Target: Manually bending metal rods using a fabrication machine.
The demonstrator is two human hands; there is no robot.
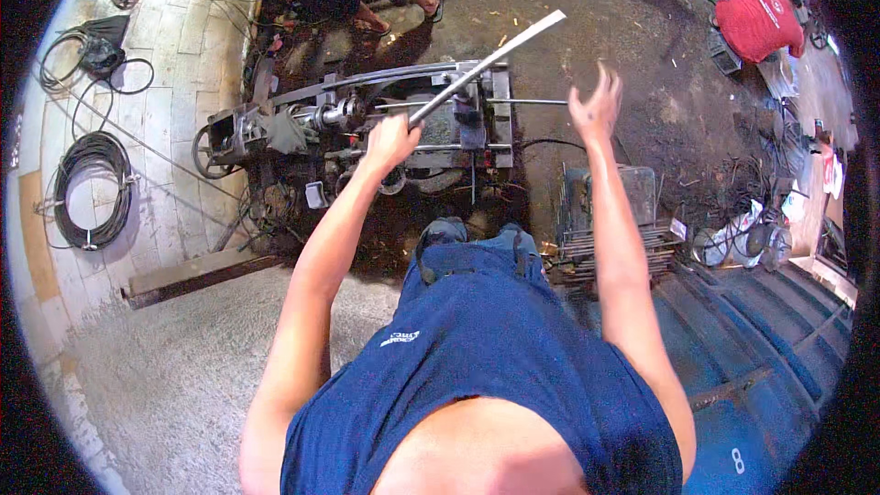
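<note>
My left hand (392, 144) is wrapped round the near end of a long, pale metal bar (500, 55). The bar slants up and away to the right, over a greasy dark machine (431, 124) with rails, a shaft and a handwheel. Off to the right, my right hand (596, 108) is raised with its fingers spread and slightly blurred. Close to it ends a thin rod (532, 102) that sticks out of the machine's right side; whether the hand touches it, I cannot tell.
Beyond the machine are another person's legs and sandalled feet (429, 2). Below my right forearm lies a stack of thin metal rods (605, 261). A coiled black hose (93, 191) hangs at the left by the pale wall. A person in a red shirt (756, 18) is at the far right.
</note>
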